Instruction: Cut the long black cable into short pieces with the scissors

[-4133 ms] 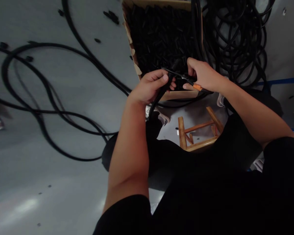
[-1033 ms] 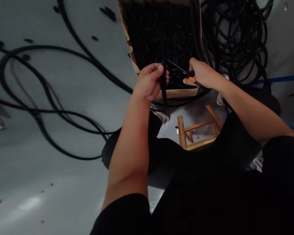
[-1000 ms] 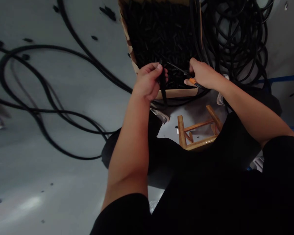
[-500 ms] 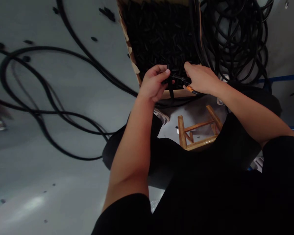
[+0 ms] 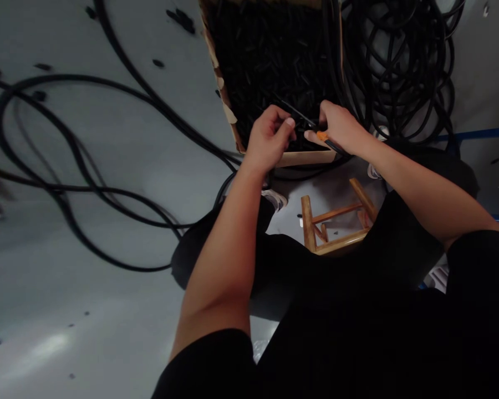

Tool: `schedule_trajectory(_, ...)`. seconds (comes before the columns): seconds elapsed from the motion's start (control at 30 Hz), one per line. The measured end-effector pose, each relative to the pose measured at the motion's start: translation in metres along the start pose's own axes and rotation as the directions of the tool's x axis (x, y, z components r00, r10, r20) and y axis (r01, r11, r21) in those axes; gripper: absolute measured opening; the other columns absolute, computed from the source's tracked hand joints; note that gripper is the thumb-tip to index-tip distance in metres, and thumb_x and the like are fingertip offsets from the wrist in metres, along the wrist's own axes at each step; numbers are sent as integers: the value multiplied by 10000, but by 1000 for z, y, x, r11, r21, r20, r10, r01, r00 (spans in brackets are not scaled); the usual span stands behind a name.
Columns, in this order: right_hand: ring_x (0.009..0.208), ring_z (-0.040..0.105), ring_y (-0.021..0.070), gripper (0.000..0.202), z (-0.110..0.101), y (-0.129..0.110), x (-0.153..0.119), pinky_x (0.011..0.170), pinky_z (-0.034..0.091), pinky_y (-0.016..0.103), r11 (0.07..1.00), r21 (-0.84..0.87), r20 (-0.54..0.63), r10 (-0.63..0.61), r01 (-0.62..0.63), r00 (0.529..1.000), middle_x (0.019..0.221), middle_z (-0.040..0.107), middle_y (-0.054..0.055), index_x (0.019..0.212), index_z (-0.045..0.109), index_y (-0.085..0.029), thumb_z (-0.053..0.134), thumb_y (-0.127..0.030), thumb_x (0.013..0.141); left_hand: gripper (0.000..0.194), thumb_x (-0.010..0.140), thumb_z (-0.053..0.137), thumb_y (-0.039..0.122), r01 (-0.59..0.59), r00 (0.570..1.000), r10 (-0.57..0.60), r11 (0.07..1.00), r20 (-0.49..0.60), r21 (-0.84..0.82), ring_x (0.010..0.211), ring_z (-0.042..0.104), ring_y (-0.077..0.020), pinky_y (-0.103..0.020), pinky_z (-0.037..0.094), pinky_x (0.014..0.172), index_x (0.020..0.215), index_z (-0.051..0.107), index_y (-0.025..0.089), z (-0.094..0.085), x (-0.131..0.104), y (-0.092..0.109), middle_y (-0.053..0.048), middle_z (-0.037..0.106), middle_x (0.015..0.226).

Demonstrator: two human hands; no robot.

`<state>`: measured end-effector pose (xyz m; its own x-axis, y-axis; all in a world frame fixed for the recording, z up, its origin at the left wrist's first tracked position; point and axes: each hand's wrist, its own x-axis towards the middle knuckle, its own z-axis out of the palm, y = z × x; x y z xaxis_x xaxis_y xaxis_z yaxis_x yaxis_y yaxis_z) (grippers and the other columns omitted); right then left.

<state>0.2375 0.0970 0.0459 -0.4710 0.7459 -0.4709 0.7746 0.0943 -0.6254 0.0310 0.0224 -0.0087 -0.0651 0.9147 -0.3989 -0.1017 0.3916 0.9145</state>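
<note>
My right hand is closed on the orange-and-black handles of a pair of scissors. Their dark blades point up and left over the box, with the tips hard to make out against the black pieces. Just left of them, my left hand is pinched, thumb against fingers; whatever is between them is too dark to tell. Both hands are above the near edge of a cardboard box filled with short black pieces. Black hose runs from the left toward my left wrist.
A large tangle of black hose lies right of the box. More hose loops across the grey floor at left, among scattered black bits. A small wooden stool stands between my legs, close to my shoes.
The scissors have turned so their blades point further up and away from my left fingers. The black strip that hung below my left hand no longer shows there. My left hand has shifted slightly right.
</note>
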Motion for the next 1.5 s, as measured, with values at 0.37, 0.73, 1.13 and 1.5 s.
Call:
schedule_trajectory(0.37, 902, 607, 206, 399, 2, 9, 6, 836, 486, 354, 986, 36, 44, -165, 163, 985, 938, 637, 3, 1056, 585, -238, 868, -419, 841, 222, 1011, 755, 332, 371, 910, -336, 922, 243, -113, 391, 312, -38, -160, 190, 379, 875, 655, 188, -17, -9, 46, 44, 468, 613)
schedule_trajectory(0.73, 995, 704, 285, 343, -5, 10, 3, 923, 547, 425, 988, -138, 101, -57, 71, 993, 1082, 722, 80, 1174, 594, -218, 785, -379, 940, 283, 963, 883, 369, 200, 978, -208, 944, -5, -264, 812, 771, -181, -260, 659, 718, 913, 637, 239, -18, 2, 10, -20, 765, 874)
schedule_trajectory(1.13, 1148, 731, 389, 487, -3, -5, -13, 993, 575, 481, 931, -337, 98, -113, 140, 989, 1207, 779, 152, 1361, 629, -179, 761, -297, 908, 232, 935, 879, 329, 150, 988, -153, 968, 1, -201, 997, 809, -241, -365, 706, 883, 1006, 672, 250, -10, 6, -10, -25, 753, 952)
schedule_trajectory(1.5, 1062, 726, 298, 348, 1, 8, 3, 960, 570, 445, 995, -94, 80, -15, 23, 997, 1155, 742, 87, 1165, 603, -221, 778, -381, 910, 444, 956, 884, 596, -74, 997, 72, 994, 20, 79, 808, 739, -200, -307, 616, 765, 986, 632, 231, -2, 9, -28, -5, 650, 789)
